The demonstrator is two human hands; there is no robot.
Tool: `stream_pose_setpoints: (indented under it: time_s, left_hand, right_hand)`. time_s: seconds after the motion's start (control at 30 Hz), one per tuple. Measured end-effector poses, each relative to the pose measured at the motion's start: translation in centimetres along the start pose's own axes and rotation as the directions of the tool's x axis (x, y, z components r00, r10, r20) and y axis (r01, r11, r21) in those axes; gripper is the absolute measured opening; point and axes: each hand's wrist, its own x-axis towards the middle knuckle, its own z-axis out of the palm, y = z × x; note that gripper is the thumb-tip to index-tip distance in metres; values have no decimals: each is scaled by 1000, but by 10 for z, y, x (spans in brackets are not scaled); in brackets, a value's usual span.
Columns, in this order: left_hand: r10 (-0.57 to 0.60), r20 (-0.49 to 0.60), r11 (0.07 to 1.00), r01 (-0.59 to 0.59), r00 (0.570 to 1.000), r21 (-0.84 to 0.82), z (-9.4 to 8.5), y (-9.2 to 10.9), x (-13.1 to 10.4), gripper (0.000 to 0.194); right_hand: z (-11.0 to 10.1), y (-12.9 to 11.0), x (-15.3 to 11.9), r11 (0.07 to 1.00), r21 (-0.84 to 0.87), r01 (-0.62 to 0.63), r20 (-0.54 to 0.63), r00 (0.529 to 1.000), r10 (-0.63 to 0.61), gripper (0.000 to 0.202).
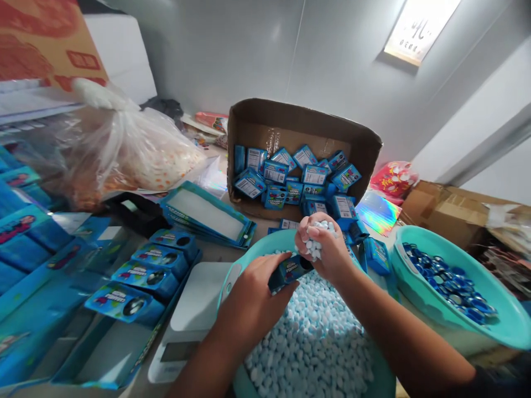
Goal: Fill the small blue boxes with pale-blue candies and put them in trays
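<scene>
My left hand grips a small blue candy box between thumb and fingers, above a turquoise tub. My right hand is closed round a handful of pale blue and white candies, just up and right of the box's end. Loose candies of the same kind fill the tub below both hands. Whether any candies are inside the held box is hidden.
An open cardboard carton behind the tub holds several blue boxes. At left, a tray carries upright boxes beside a white scale. A second turquoise tub at right contains shiny blue pieces. A tied plastic bag stands back left.
</scene>
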Motion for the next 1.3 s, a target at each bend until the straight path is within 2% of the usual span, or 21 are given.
stream_pose_setpoints:
  time_s: [0.1, 0.37, 0.53, 0.83, 1.2, 1.3]
  left_hand:
    - [-43, 1, 999, 43, 999, -17, 0, -2, 0, 41]
    - [-62, 27, 998, 63, 998, -22, -2, -1, -1, 42]
    - [-65, 11, 997, 65, 998, -28, -1, 0, 0, 43]
    - [-111, 5, 992, 111, 994, -62, -1, 1, 1, 45]
    - [-150, -3, 987, 150, 989, -64, -1, 2, -1, 46]
    - [-175, 4, 983, 175, 985, -61, -2, 4, -2, 44]
  right_hand:
    - [-4, 2, -2, 999, -32, 21, 12, 1000, -20, 19]
    - [-10, 9, -4, 993, -101, 56, 17, 998, -55, 16]
    - [-9, 11, -3, 995, -75, 62, -26, 998, -64, 15]
    - [-7, 9, -4, 999, -1, 55, -28, 998, -55, 14]
    - [-3, 4, -5, 1000, -13, -8, -68, 998, 7, 19]
    - [-3, 5, -5, 1000, -2, 0, -42, 999, 0, 18]
